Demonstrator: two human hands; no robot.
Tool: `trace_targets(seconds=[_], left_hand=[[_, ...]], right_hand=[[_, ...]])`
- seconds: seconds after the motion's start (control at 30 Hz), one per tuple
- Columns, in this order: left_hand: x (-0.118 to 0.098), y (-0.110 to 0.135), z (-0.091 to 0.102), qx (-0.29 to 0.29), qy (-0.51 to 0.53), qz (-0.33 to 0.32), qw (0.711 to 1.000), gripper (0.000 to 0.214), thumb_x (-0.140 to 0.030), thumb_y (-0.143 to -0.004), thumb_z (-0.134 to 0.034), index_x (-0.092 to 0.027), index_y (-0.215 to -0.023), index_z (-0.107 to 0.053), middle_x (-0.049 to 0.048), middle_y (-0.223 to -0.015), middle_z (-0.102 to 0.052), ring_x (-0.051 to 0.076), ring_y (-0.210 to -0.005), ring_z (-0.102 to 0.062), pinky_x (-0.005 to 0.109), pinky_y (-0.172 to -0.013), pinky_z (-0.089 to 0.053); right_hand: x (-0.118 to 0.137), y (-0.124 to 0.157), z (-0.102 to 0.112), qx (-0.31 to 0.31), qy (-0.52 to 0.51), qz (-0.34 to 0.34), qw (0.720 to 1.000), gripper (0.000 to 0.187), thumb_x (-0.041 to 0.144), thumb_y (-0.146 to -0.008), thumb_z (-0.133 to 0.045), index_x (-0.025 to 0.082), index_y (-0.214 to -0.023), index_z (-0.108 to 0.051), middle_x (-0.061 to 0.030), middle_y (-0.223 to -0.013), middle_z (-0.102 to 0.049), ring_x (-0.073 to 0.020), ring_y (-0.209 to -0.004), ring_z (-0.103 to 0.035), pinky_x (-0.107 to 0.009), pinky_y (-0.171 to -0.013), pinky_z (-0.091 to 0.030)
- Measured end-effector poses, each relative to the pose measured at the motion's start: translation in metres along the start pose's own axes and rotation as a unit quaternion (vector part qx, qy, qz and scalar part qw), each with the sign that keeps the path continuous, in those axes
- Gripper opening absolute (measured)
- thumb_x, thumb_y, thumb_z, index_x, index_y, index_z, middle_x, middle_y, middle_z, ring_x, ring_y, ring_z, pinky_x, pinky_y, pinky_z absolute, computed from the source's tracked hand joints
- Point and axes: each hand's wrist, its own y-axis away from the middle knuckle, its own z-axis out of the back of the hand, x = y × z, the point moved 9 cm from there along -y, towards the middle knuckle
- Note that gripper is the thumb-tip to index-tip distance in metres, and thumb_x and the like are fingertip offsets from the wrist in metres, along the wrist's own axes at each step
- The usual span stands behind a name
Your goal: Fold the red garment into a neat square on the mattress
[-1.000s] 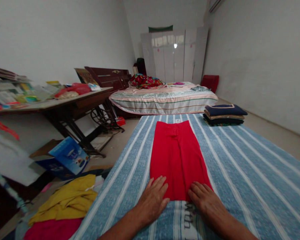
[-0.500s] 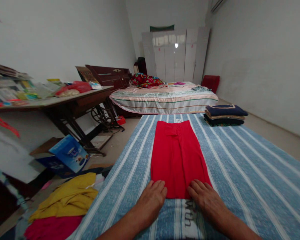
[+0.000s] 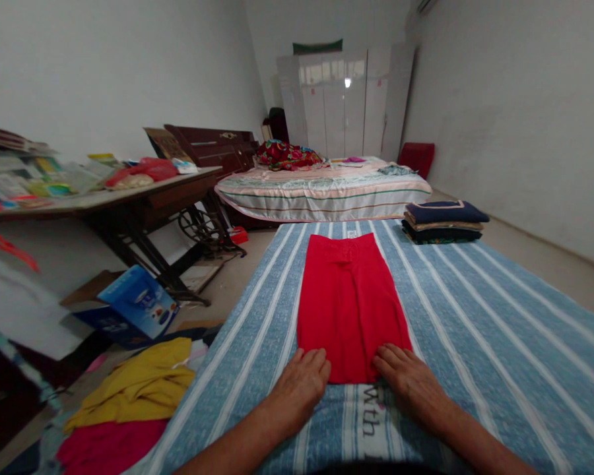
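Observation:
A red garment point(image 3: 349, 303) lies flat on the blue and white striped bedspread point(image 3: 455, 343), with what looks like a waistband and a small tie at its far edge. A lengthwise crease runs down its middle. At the near left corner my left hand point(image 3: 301, 386) has its fingers on top of the cloth, bent over the hem, thumb hidden. My right hand point(image 3: 413, 382) holds the near right corner in the same way. Printed letters on the bedspread show between the two hands.
A stack of folded clothes point(image 3: 445, 222) sits at the far right of the bedspread. Yellow cloth point(image 3: 133, 382) and magenta cloth point(image 3: 113, 448) lie low on the left. Beyond are a blue box point(image 3: 138, 303), a cluttered sewing table point(image 3: 153, 188) and another bed point(image 3: 327, 191).
The whole view has shifted slightly, so things sit a little higher in the picture. Both hands stay at the garment's near corners, and the garment lies as before.

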Motion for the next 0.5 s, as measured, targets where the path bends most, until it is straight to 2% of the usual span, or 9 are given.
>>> trace_targets(seconds=[0.17, 0.33, 0.5], left_hand=[[-0.005, -0.003, 0.006, -0.013, -0.024, -0.002, 1.000, 0.047, 0.000, -0.075, -0.038, -0.011, -0.119, -0.049, 0.0166, -0.130, -0.047, 0.026, -0.119, -0.044, 0.045, -0.101, -0.032], [-0.004, -0.004, -0.003, -0.020, -0.038, 0.011, 0.999, 0.051, 0.003, -0.076, -0.035, -0.010, -0.123, -0.046, 0.0161, -0.131, -0.046, 0.025, -0.121, -0.042, 0.043, -0.104, -0.029], [0.002, -0.003, -0.012, -0.017, -0.018, -0.003, 1.000, 0.054, 0.000, -0.072, -0.042, -0.012, -0.125, -0.043, 0.0152, -0.132, -0.045, 0.025, -0.123, -0.041, 0.044, -0.105, -0.028]], right_hand=[[-0.004, -0.004, -0.001, 0.036, -0.040, -0.013, 0.998, 0.035, 0.002, -0.079, -0.046, 0.021, -0.106, -0.059, -0.0060, -0.107, -0.061, -0.0207, -0.101, -0.053, -0.032, -0.085, -0.042], [-0.007, -0.007, 0.001, 0.056, -0.059, -0.027, 0.996, 0.035, 0.004, -0.080, -0.044, 0.021, -0.106, -0.060, -0.0059, -0.105, -0.061, -0.0198, -0.099, -0.054, -0.031, -0.085, -0.041], [-0.012, -0.010, -0.001, 0.071, -0.091, -0.036, 0.993, 0.034, 0.006, -0.080, -0.043, 0.020, -0.107, -0.059, -0.0050, -0.096, -0.061, -0.0186, -0.091, -0.055, -0.029, -0.080, -0.041]])
